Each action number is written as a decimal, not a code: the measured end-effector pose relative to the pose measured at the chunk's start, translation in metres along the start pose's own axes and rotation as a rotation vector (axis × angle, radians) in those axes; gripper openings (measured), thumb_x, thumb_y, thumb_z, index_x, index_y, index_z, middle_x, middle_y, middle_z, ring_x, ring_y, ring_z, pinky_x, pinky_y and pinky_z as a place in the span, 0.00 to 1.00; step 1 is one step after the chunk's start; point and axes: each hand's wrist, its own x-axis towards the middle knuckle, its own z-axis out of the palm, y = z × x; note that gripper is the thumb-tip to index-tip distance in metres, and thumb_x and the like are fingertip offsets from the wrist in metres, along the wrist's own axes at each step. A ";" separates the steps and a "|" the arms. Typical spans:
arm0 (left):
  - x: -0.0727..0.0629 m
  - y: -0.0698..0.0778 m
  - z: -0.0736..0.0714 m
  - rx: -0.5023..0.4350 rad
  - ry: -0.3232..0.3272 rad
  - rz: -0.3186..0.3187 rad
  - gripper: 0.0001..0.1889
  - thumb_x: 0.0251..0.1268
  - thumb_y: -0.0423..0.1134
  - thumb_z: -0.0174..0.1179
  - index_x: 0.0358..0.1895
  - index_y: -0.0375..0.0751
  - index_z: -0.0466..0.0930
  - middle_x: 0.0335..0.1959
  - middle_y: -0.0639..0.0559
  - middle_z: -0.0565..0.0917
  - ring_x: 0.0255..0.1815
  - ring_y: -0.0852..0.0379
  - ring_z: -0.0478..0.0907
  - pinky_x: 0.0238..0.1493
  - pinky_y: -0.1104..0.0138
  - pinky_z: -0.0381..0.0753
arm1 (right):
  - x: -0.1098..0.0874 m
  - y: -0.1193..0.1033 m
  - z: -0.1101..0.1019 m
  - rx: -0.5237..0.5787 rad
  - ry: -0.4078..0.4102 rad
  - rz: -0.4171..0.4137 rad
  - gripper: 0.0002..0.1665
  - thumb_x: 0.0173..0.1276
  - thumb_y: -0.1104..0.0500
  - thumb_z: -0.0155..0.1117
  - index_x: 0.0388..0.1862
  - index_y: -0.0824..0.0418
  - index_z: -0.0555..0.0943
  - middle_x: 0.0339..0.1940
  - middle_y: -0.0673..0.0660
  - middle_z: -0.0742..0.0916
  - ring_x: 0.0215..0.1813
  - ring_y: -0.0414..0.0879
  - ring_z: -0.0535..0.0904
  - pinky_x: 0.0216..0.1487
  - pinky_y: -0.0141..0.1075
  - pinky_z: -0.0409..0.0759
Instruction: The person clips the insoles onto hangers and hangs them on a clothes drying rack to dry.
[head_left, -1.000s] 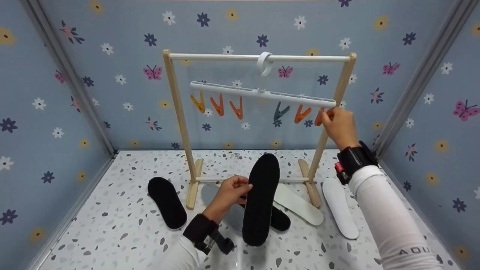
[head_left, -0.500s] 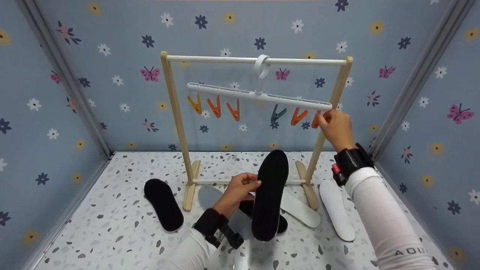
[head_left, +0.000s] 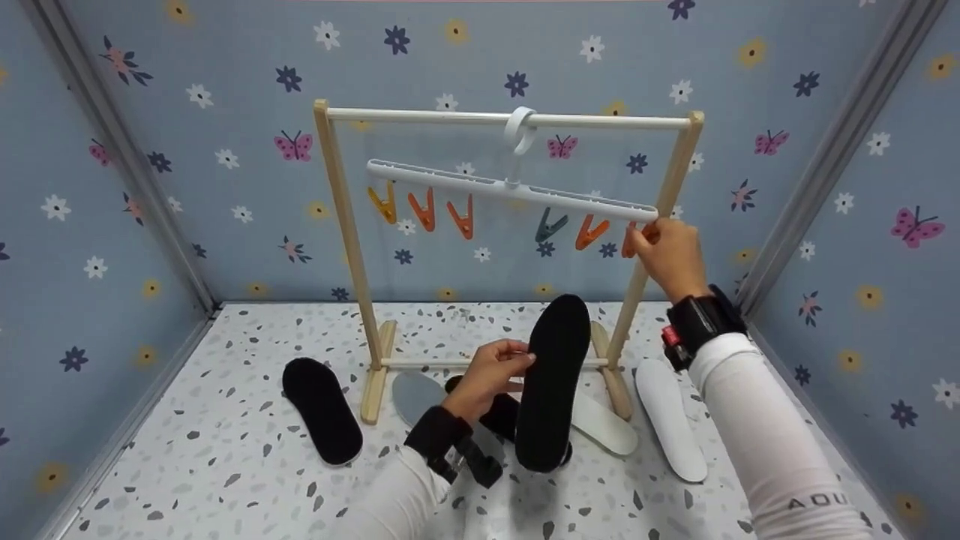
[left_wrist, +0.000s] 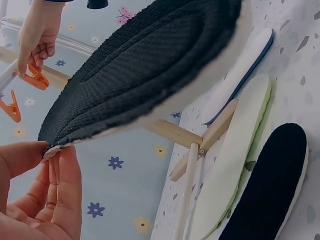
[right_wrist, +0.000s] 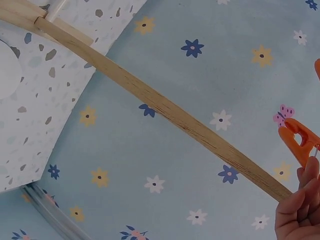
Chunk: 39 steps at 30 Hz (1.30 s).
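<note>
Nearest, the left hand [head_left: 491, 375] is pinching a black insole [head_left: 555, 382] by its left long edge, thumb against fingers; the insole is hanging in the air above the tabletop [head_left: 225, 480], below the right half of the hanger; its long axis is running mostly up and down, the upper end leaning rightward, the lower end pointing down and slightly left; its black face is turning toward the head camera.

Beneath and behind it, a second black insole [head_left: 504, 416], a grey insole [head_left: 416, 397] and a pale green insole [head_left: 607, 427] are lying on the tabletop; a third black insole [head_left: 322, 411] is lying to the left, a white insole [head_left: 671, 420] to the right.

Farther off, the right hand [head_left: 675, 255] is gripping an orange clip [head_left: 628, 241] at the right end of the white hanger [head_left: 442, 178]; the hanger is sloping down rightward from the rack [head_left: 349, 225].
</note>
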 end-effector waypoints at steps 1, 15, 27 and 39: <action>0.001 0.000 0.002 0.001 0.005 -0.004 0.14 0.64 0.35 0.60 0.50 0.32 0.75 0.37 0.49 0.80 0.34 0.59 0.79 0.38 0.63 0.82 | 0.000 0.000 0.000 0.001 -0.003 0.000 0.18 0.71 0.55 0.55 0.30 0.69 0.81 0.29 0.65 0.86 0.29 0.52 0.77 0.30 0.37 0.72; 0.018 -0.001 0.016 -0.045 -0.011 -0.037 0.14 0.65 0.34 0.59 0.52 0.33 0.75 0.37 0.48 0.81 0.34 0.57 0.80 0.40 0.62 0.81 | 0.000 0.001 -0.002 0.033 -0.014 -0.013 0.17 0.70 0.56 0.56 0.29 0.69 0.80 0.29 0.65 0.85 0.30 0.52 0.75 0.30 0.36 0.71; 0.033 0.003 0.036 -0.099 0.019 -0.084 0.15 0.64 0.34 0.59 0.53 0.33 0.76 0.37 0.48 0.81 0.33 0.57 0.80 0.41 0.63 0.81 | 0.001 0.004 -0.001 0.039 0.001 -0.052 0.18 0.70 0.56 0.57 0.28 0.69 0.81 0.27 0.65 0.85 0.28 0.51 0.73 0.29 0.37 0.67; 0.052 0.000 0.046 -0.095 0.025 -0.102 0.16 0.66 0.35 0.57 0.55 0.33 0.75 0.39 0.49 0.80 0.34 0.59 0.79 0.44 0.63 0.80 | 0.002 0.003 -0.003 0.041 -0.021 -0.045 0.17 0.71 0.56 0.55 0.29 0.68 0.82 0.28 0.64 0.86 0.28 0.49 0.73 0.28 0.35 0.68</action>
